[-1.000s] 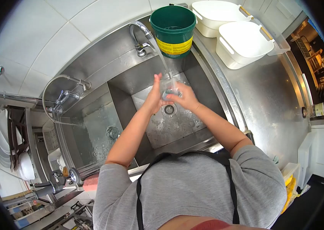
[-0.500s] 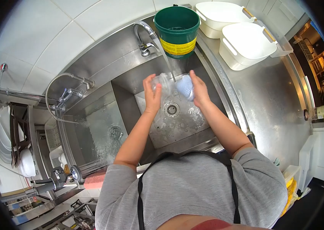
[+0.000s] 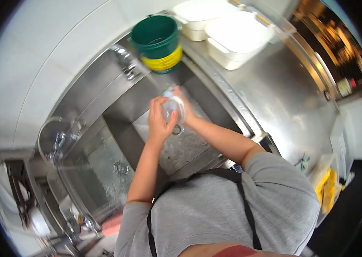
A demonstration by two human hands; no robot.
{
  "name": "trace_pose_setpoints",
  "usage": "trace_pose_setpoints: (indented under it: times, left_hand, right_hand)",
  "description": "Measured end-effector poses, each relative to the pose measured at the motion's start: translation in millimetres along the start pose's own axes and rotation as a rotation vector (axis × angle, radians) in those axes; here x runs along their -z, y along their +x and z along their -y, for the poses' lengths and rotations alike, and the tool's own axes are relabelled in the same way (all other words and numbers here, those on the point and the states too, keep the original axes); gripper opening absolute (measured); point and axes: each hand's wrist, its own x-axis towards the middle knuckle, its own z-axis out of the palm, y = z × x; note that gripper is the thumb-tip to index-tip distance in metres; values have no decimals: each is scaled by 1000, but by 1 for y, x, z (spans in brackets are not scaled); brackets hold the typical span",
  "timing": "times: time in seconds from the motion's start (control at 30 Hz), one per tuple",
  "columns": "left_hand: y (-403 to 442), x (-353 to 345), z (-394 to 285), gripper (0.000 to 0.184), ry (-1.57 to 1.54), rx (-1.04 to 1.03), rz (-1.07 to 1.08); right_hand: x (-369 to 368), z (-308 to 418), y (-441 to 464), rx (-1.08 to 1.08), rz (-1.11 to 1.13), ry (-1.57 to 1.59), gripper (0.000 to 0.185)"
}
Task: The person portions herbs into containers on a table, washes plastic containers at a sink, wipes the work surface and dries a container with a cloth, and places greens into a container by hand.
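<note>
Slip: the clear container [image 3: 171,109] could slide from 2 likely wet hands into the sink [image 3: 182,150] below them, its smooth wall giving little grip.
Knock: a quick turn could strike it on the tap [image 3: 126,63], beyond the hands and to their left.
Left hand [image 3: 158,124]: part-curled, grasping the container's left side.
Container: between the hands.
Right hand [image 3: 187,112]: part-open against its right side; exact grip blurred.

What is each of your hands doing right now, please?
Left hand: fingers curled around a clear container.
Right hand: against the container's far side, partly hidden; its exact grip cannot be told.
</note>
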Motion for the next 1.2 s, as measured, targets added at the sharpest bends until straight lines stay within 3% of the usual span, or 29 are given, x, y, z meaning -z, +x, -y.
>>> trace_pose_setpoints:
  times: [0.07, 0.17, 0.23, 0.27, 0.33, 0.37, 0.43, 0.47, 0.5, 0.53, 0.57, 0.6, 0.63, 0.67, 0.7, 0.73, 0.77, 0.87, 0.9, 0.93, 0.97, 1.0, 1.03, 1.07, 1.1, 1.17, 1.2]
  left_hand:
    - [8, 3, -9, 43, 389, -329, 123]
    - [-3, -1, 12, 48, 396, -456, 116]
    - [-13, -5, 15, 54, -484, 530, 9]
    - [-12, 1, 15, 54, -485, 529, 33]
    - [-1, 13, 7, 62, -748, 1031, 290]
    - [1, 11, 2, 62, -748, 1033, 299]
    - [4, 2, -14, 59, -294, 700, 208]
    - [1, 3, -15, 55, -181, 548, 249]
    - [0, 7, -14, 55, -174, 551, 238]
    - [0, 10, -12, 57, 187, 98, 315]
    - [1, 12, -9, 59, 541, -361, 378]
    - [-3, 15, 7, 74, 506, -365, 471]
    - [-5, 15, 16, 74, 521, -356, 457]
    - [-3, 14, 26, 75, 457, -382, 395]
    - [0, 15, 30, 75, 395, -404, 335]
    - [-3, 9, 26, 73, 317, -134, 253]
    - [-4, 6, 20, 73, 340, -107, 236]
    - [6, -3, -2, 69, -167, 546, 224]
    - [9, -3, -7, 68, -353, 747, 209]
    - [13, -3, -8, 67, -554, 930, 197]
    - [15, -1, -4, 67, -556, 929, 189]
    - [13, 4, 0, 62, -36, 306, 312]
    - [13, 7, 3, 58, 475, -336, 398]
    - [13, 12, 0, 52, 484, -370, 471]
    - [10, 16, 4, 52, 491, -366, 466]
    - [3, 18, 22, 52, 539, -596, 371]
    - [-1, 16, 28, 52, 542, -593, 374]
  right_hand:
    - [-35, 3, -19, -61, -144, 261, 47]
    - [-6, -4, 3, -50, -156, 206, 47]
    - [-9, 26, -1, 439, -349, -1011, 46]
    - [-12, 34, -5, 627, -254, -1199, 43]
    - [-16, 40, -9, 682, -248, -1134, 44]
    - [-20, 40, -8, 730, -217, -1071, 44]
    - [-14, 34, -1, 630, -278, -965, 46]
    - [-10, 31, 2, 357, -210, -739, 47]
    - [-7, 24, 5, 82, -132, -511, 48]
    - [-3, 14, 2, -141, 17, -147, 51]
    - [2, 9, 2, -145, 29, -155, 51]
    - [3, 6, 0, -196, -9, -62, 53]
    - [-2, 4, 0, -250, -44, 31, 55]
    - [-5, 7, 5, -163, -202, -147, 60]
    - [2, 13, 14, -5, -216, -438, 61]
    - [13, 17, 21, 153, -221, -720, 63]
    - [-1, 34, 10, 396, -298, -1145, 61]
    - [-7, 41, 10, 511, -312, -1138, 51]
    - [-3, 38, 14, 483, -268, -975, 56]
    - [7, 28, 26, 212, -224, -777, 53]
    - [18, 18, 35, -51, -187, -576, 51]
    - [13, 17, 22, -56, -187, -574, 51]
    - [-2, 20, -1, -205, -180, -413, 49]
    - [-11, 24, -12, -351, -167, -255, 47]
    - [-6, 22, -9, -354, -158, -257, 47]
    - [12, 21, 5, -482, 175, -206, 42]
    - [16, 21, 9, -484, 178, -202, 42]
